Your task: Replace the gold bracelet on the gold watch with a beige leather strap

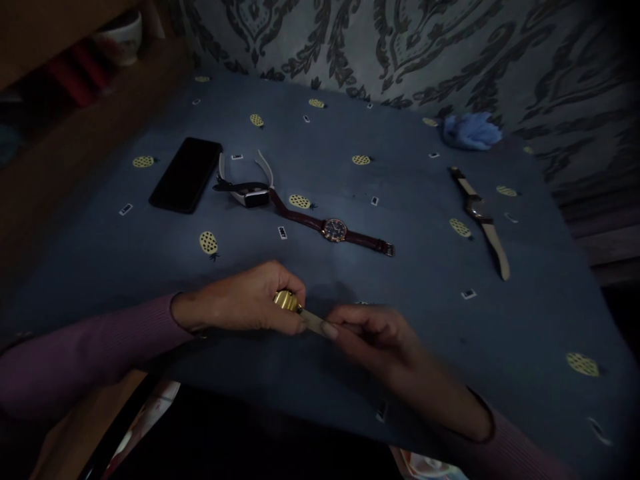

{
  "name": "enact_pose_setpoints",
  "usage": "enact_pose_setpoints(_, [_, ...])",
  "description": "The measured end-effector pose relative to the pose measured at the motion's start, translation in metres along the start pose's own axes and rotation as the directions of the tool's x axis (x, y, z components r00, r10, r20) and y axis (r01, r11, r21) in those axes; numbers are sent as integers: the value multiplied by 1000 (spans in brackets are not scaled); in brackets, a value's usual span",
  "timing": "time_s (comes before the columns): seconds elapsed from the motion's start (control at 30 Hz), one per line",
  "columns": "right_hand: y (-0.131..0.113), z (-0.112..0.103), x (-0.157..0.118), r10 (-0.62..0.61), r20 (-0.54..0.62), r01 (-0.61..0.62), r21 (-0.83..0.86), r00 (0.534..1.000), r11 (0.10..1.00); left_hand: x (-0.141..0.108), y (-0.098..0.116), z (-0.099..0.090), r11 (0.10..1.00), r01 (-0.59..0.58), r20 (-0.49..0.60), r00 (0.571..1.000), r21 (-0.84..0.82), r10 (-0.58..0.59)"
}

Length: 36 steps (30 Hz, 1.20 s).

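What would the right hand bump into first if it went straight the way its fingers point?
Probably the left hand, around its thumb. The right hand already pinches the light strap, which runs that way to the gold watch. Exact depth is hard to judge.

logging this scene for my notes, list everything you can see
phone: 1, black, table left
smartwatch: 1, pale strap, beside phone
dark band: 1, across smartwatch
brown-strapped watch: 1, table centre
pale-strapped watch: 1, table right
gold watch: 1, between hands
crumpled item: 1, blue, far right
tablecloth: 1, blue, pineapple print
bowl: 1, whitish, shelf
red items: count unclear, shelf
shelf: 1, brown, left
wall: grey, patterned, behind
patterned pieces: 2, multicoloured, below table edge
hands: 2, bare, front
sleeves: 2, purple, front
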State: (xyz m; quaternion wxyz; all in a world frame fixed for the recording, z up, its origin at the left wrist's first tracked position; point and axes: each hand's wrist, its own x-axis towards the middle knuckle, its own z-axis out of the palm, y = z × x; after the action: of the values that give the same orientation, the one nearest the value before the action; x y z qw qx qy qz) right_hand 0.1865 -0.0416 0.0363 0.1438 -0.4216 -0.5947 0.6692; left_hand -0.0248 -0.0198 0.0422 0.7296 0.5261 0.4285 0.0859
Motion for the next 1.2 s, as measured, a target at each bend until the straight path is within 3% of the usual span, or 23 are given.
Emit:
enact_pose_setpoints(0.23, [5,1,7,0,65,-4,69,998,998,0,2,1,1000,-12,43,999,11,11])
enact_pose_setpoints(0.53, [1,0,8,28,71,-35,100,997,994,-1,0,4,996,-89,-7,996,-29,89])
enact_pose_setpoints(1.2, [0,-1,11,25,128,-36,86,991,996,1,-8,-2,989,-122,91,987,-89,130])
